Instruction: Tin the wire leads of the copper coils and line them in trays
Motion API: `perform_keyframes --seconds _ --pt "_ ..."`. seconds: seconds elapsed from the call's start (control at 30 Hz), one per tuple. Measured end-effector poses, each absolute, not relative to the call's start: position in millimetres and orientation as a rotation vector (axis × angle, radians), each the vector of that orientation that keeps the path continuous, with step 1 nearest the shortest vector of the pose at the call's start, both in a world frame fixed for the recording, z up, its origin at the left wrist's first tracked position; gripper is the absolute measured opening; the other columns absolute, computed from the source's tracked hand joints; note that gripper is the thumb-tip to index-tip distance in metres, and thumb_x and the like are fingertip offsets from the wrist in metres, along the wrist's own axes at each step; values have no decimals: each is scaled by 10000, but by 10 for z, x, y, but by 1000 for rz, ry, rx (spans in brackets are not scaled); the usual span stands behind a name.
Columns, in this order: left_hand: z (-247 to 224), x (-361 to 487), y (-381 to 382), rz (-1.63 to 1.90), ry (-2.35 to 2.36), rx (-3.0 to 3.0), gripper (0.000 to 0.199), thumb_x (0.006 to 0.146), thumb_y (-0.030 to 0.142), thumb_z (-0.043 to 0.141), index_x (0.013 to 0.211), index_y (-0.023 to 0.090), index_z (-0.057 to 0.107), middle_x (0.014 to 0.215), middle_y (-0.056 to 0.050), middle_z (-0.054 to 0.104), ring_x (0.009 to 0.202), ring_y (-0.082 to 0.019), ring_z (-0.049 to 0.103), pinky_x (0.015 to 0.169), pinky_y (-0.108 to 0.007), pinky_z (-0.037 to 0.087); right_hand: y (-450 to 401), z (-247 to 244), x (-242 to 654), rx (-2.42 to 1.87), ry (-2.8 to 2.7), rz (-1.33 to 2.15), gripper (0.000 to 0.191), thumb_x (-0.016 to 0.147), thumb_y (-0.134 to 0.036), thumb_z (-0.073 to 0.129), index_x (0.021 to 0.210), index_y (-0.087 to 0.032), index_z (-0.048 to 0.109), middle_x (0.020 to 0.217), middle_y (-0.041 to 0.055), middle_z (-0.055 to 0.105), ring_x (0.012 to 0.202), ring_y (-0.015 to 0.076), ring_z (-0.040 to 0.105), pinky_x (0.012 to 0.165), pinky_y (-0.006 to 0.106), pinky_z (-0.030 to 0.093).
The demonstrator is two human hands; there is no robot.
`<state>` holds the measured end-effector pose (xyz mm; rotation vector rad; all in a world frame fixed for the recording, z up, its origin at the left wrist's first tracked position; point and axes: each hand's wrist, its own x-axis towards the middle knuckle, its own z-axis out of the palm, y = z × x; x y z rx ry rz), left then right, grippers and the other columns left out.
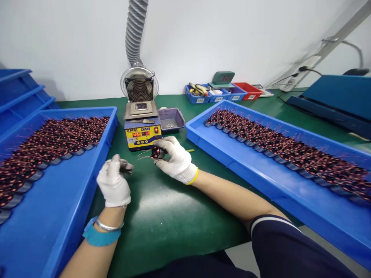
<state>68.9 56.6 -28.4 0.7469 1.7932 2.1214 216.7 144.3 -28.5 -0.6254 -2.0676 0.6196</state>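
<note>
My right hand (pixel 175 160), in a white knit glove with darkened fingertips, grips a small motor stator (pixel 156 152) with dark body, copper windings and thin wire leads pointing left. It is in front of a yellow and blue solder pot (pixel 142 133) with red digits. My left hand (pixel 113 181), gloved too, is left of the stator and apart from it. Its fingers are curled together with blackened tips; whether anything small is between them is hidden. Rows of similar stators (pixel 72 135) fill part of the left blue tray (pixel 66 185), and more stators (pixel 278 146) stand in the right blue tray (pixel 232 150).
Behind the solder pot are a round fan guard (pixel 139 89) and a grey duct hose (pixel 135 31). A small grey-purple bin (pixel 181 116) sits right of the pot. Farther back are blue bins (pixel 199 96), a red bin (pixel 248 92) and a digital clock (pixel 223 78). Stacked blue trays (pixel 21 92) stand left.
</note>
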Motion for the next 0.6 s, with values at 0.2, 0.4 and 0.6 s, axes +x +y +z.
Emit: perform_keyframes --seconds 0.2,0.4,0.6 --pt "-519 788 702 1685 1703 858 411 720 560 577 720 149 575 590 -17 616 518 -138 575 538 -262 469 1897 87 2059 -703 -2073 465 476 694 -202 603 1162 -170 523 1115 68 562 1034 191 569 915 325 493" --pt "-576 723 764 1547 1687 931 453 689 606 600 720 153 596 631 -32 637 611 -158 588 611 -277 460 2583 852 1596 -935 -2317 251 334 714 -225 588 1039 -154 614 977 43 622 990 219 589 895 396 480" --pt "-593 719 769 1480 1706 991 441 702 597 593 745 159 621 682 -41 661 663 -172 595 646 -283 451 2942 1249 1018 -1181 -2447 0 274 742 -284 602 890 -54 606 989 84 625 1069 260 585 900 354 453"
